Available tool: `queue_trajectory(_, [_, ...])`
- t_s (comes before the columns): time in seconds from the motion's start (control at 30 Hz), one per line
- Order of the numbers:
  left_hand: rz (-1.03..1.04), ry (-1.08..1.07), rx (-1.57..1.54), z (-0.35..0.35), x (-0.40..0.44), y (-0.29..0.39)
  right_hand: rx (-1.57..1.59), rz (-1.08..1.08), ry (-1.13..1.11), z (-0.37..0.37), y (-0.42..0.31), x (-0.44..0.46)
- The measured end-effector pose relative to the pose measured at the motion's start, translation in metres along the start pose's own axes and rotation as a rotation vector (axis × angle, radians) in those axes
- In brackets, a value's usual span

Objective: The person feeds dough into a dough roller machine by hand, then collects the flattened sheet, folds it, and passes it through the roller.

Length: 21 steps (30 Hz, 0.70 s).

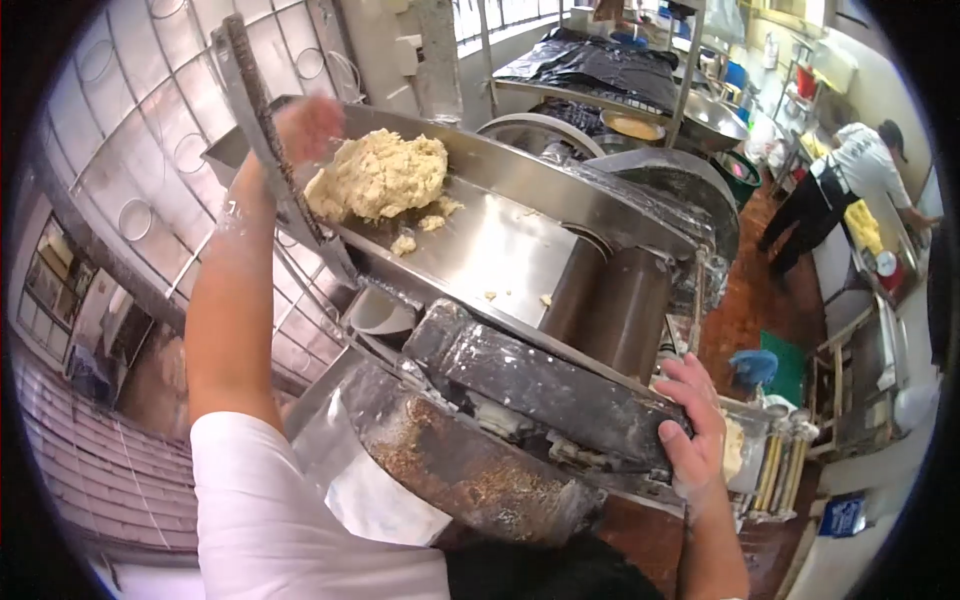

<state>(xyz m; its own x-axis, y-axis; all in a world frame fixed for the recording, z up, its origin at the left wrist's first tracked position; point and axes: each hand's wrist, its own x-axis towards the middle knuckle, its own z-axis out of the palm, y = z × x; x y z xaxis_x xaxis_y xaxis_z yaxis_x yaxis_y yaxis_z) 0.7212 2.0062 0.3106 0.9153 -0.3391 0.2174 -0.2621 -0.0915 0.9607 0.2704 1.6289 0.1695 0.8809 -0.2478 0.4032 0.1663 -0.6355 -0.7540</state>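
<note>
A large lump of pale, crumbly dough lies at the far left end of a metal trough on a dough-rolling machine. My left hand is beside the lump, past an upright metal bar; its fingers are smeared by motion. Small dough crumbs have come off near the lump. At the trough's right end are two metal rollers. My right hand rests on the near right corner of the machine's dark side housing, fingers spread and thumb apart, with floury traces at the wrist.
A barred metal shutter stands close on the left. Behind the machine, a rack carries trays and black plastic. Another person bends over a counter at the right. A green mat and blue cloth lie on the reddish floor.
</note>
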Motion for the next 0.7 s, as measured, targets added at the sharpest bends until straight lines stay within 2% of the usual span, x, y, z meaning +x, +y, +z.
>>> queue_trajectory(0.03, [0.187, 0.101, -0.176, -0.023, 0.011, -0.007, -0.005, -0.004, -0.003, 0.001, 0.0, 0.0])
queue_trajectory(0.07, [0.459, 0.364, -0.061, -0.03, -0.003, 0.011, -0.011, -0.004, -0.003, 0.001, 0.001, 0.0])
queue_trajectory(0.13, [0.665, 0.944, -0.109, -0.002, -0.057, 0.069, -0.017, -0.003, -0.001, 0.0, 0.002, -0.001])
queue_trajectory(0.17, [0.911, 1.024, 0.132, -0.011, -0.069, 0.077, -0.018, -0.004, -0.003, 0.0, 0.002, -0.001])
queue_trajectory(0.2, [1.101, 1.071, 0.182, 0.009, -0.094, 0.094, -0.021, -0.007, -0.005, 0.0, 0.001, 0.0])
queue_trajectory(0.23, [1.19, 0.95, 0.048, 0.044, -0.119, 0.113, -0.026, -0.007, -0.007, 0.0, 0.0, 0.001])
queue_trajectory(0.3, [1.115, 0.613, 0.125, 0.082, -0.131, 0.113, -0.045, -0.008, -0.025, -0.002, -0.003, 0.002])
queue_trajectory(0.33, [1.263, 0.483, 0.638, 0.088, -0.114, 0.095, -0.033, -0.012, -0.029, -0.002, -0.003, 0.002])
queue_trajectory(0.4, [0.548, 0.229, 0.635, 0.141, -0.099, 0.07, -0.009, -0.011, -0.019, -0.001, -0.001, 0.001])
queue_trajectory(0.43, [0.418, 0.165, 0.876, 0.155, -0.077, 0.054, -0.003, -0.008, -0.021, 0.0, 0.0, 0.0])
queue_trajectory(0.47, [0.427, 0.165, 0.989, 0.154, -0.042, 0.023, 0.0, -0.005, -0.023, 0.0, 0.0, 0.0])
queue_trajectory(0.5, [0.311, 0.26, 1.157, 0.158, -0.034, 0.022, -0.002, -0.007, -0.027, -0.001, 0.001, -0.001])
queue_trajectory(0.57, [-0.052, 0.412, 1.248, 0.139, -0.011, 0.016, -0.022, -0.026, -0.045, -0.002, 0.003, -0.001])
queue_trajectory(0.63, [-0.288, 0.118, 1.31, 0.118, 0.012, -0.018, -0.009, -0.056, -0.041, -0.004, 0.004, 0.0])
queue_trajectory(0.7, [-0.308, 0.012, 1.333, 0.121, 0.009, -0.01, -0.003, -0.072, -0.039, -0.004, 0.007, -0.001])
